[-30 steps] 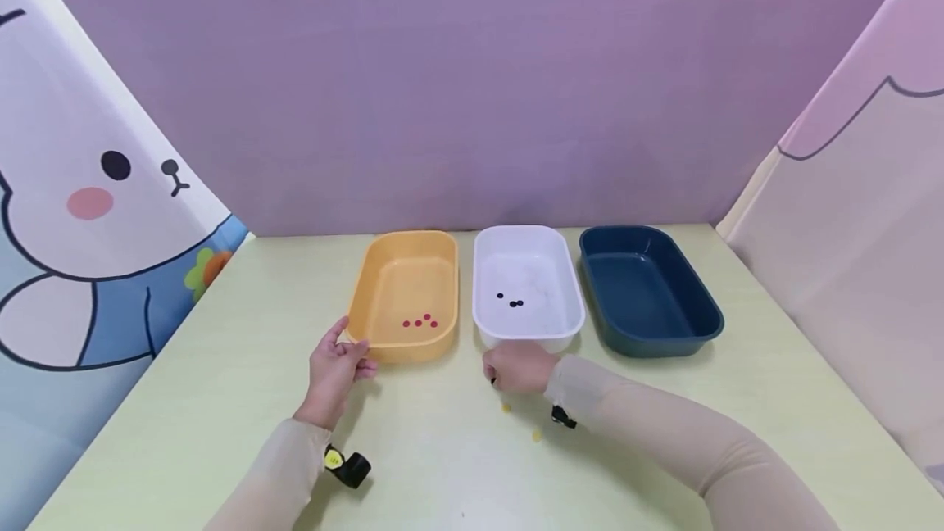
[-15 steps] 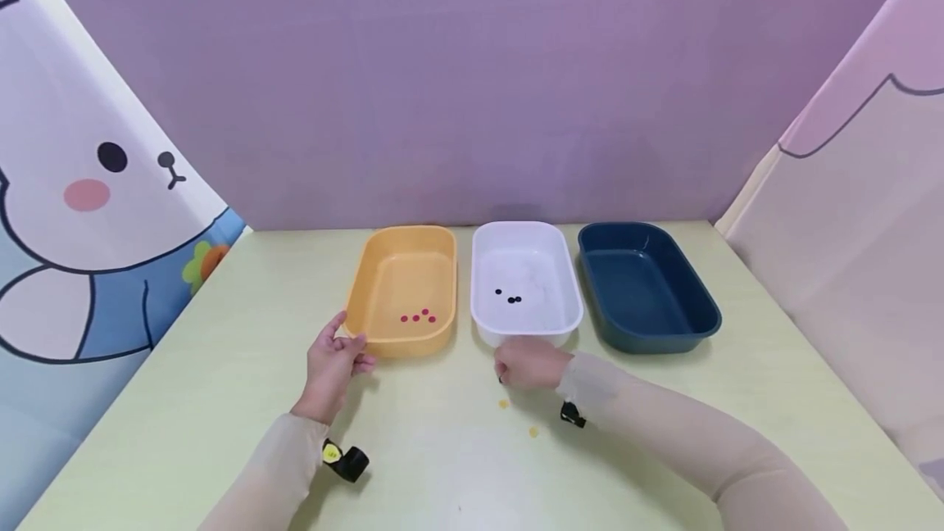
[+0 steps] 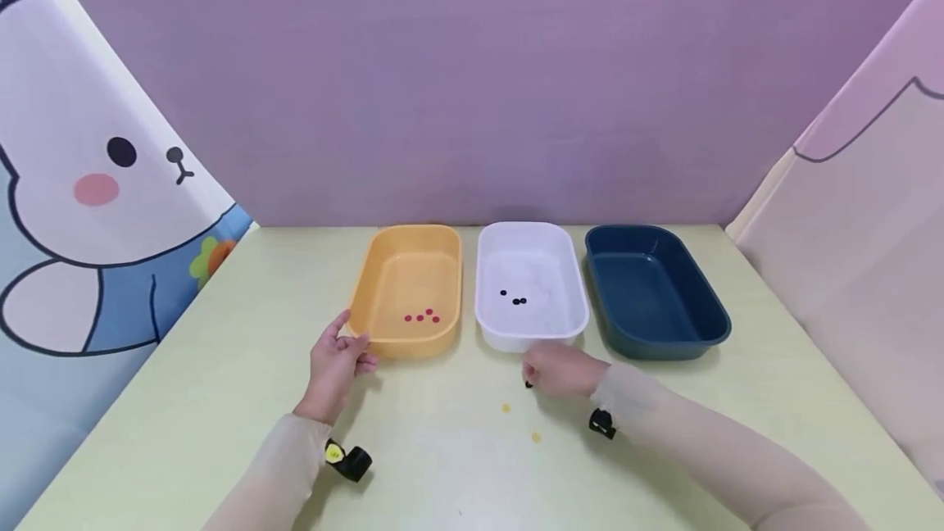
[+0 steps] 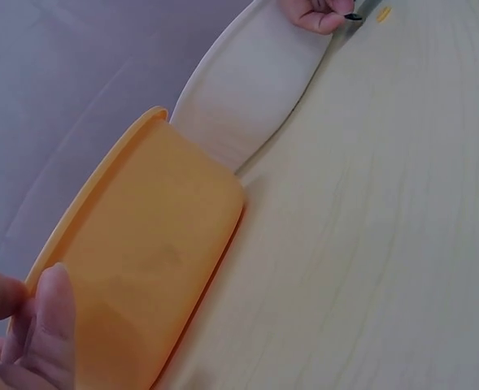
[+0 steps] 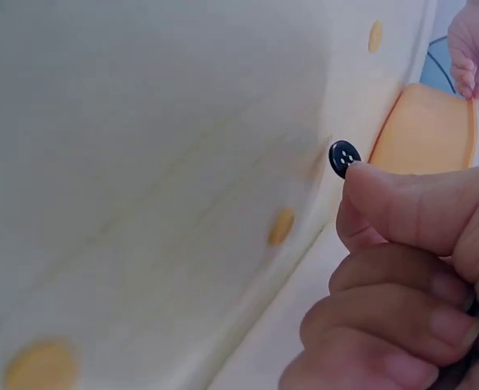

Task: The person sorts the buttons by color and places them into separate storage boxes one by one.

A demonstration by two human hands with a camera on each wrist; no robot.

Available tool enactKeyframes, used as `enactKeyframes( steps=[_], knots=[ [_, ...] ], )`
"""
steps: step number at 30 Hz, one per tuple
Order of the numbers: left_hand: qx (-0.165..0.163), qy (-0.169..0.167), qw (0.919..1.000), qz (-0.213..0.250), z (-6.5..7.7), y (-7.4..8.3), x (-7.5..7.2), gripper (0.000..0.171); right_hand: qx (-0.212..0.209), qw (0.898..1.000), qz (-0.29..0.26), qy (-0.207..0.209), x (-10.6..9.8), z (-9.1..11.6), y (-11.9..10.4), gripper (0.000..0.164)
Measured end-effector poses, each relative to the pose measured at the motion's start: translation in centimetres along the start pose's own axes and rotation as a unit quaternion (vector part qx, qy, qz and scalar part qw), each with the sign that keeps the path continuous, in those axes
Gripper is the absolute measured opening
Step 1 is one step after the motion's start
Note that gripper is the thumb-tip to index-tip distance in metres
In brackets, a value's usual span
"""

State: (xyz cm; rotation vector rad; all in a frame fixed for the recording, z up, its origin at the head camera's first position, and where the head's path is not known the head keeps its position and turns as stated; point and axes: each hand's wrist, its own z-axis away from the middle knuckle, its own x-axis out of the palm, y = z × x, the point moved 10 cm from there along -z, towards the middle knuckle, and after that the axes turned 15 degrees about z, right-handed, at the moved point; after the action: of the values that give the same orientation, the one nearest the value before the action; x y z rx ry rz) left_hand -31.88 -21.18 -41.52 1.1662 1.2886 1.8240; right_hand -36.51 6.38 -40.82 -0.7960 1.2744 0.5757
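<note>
My right hand (image 3: 562,369) is low in front of the white tray (image 3: 533,332), pinching a black four-hole button (image 5: 345,158) between thumb and forefinger. Its other fingers curl into the palm, where something dark shows partly hidden. My left hand (image 3: 335,371) holds the near-left corner rim of the orange tray (image 4: 154,244) between thumb and finger. Several red buttons (image 3: 419,318) lie inside that tray. Black buttons (image 3: 517,301) lie in the white one. On the table near the right hand are yellow buttons (image 3: 506,408), three of them showing in the right wrist view.
A dark blue tray (image 3: 656,348) stands to the right of the white tray, with nothing seen inside. All the trays are in a row toward the back of the pale table (image 3: 413,457). A purple backdrop (image 3: 487,88) rises behind them, with printed cloth at both sides.
The right hand has slid to the right along the front of the white tray, the black button still in its pinch. My left hand stays at the orange rim.
</note>
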Motion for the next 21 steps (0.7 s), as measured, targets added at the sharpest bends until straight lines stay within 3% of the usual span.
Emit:
enactKeyframes(
  steps=[7, 15, 21],
  knots=[
    [-0.007, 0.003, 0.9999, -0.010, 0.1, 0.0, 0.1, 0.066, -0.008, 1.000, 0.023, 0.020, -0.8, 1.9, 1.2, 0.017],
    [-0.009, -0.001, 0.9999, -0.006, -0.2, 0.1, 0.2, 0.066, 0.006, 0.997, -0.061, 0.048, -1.2, 3.0, 3.1, 0.020],
    [-0.014, 0.001, 0.9999, -0.001, -0.3, -0.1, -0.1, 0.066, 0.014, 0.998, -0.055, 0.042, -0.8, 3.0, 3.9, 0.015]
  ],
)
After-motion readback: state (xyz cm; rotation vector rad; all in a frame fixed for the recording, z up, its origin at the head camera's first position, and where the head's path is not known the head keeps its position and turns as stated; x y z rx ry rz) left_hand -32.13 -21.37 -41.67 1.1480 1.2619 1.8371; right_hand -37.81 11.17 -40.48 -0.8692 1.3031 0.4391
